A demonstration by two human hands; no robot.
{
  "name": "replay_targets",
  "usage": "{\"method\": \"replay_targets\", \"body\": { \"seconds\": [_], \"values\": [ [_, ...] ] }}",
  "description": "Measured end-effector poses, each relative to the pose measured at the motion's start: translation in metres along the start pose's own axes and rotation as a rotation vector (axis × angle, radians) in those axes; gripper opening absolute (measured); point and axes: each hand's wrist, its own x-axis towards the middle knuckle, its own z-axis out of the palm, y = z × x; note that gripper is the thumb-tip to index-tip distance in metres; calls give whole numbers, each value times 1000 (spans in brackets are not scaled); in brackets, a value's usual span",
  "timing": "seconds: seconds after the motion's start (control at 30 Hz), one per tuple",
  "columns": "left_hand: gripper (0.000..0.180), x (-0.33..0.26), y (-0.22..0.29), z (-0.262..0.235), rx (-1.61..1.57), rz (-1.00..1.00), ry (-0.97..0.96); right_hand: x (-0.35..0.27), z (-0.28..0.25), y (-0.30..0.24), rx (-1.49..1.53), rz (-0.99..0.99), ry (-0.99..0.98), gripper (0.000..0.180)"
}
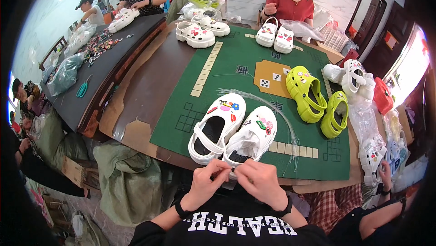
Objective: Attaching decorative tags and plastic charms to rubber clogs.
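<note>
My left hand [210, 180] and right hand [260, 182] pinch something small [233, 169], unclear, by the mat's near edge [171, 140]; the shoe [255, 130] seems springy; hold its heel [231, 163]

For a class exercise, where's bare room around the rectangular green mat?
Free: rectangular green mat left of the nearest white foam clogs; glossy brown tabletop between mat and long black table. Crowded: near edge, with those clogs, left hand, right hand; right side, with lime-green clogs.

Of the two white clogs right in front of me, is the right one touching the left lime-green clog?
Apart: the head view shows bare green mat between the right white clog and the left lime-green clog.
</note>
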Motion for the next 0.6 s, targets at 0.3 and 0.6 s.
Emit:
{"method": "replay_targets", "body": {
  "seconds": [0.3,0.6],
  "values": [
    [9,0,-2,1,10,-25,8,1,0,0,59,38,17,4],
    [10,-1,-3,2,6,-18,17,-1,5,2,78,46,53,9]
  ]
}}
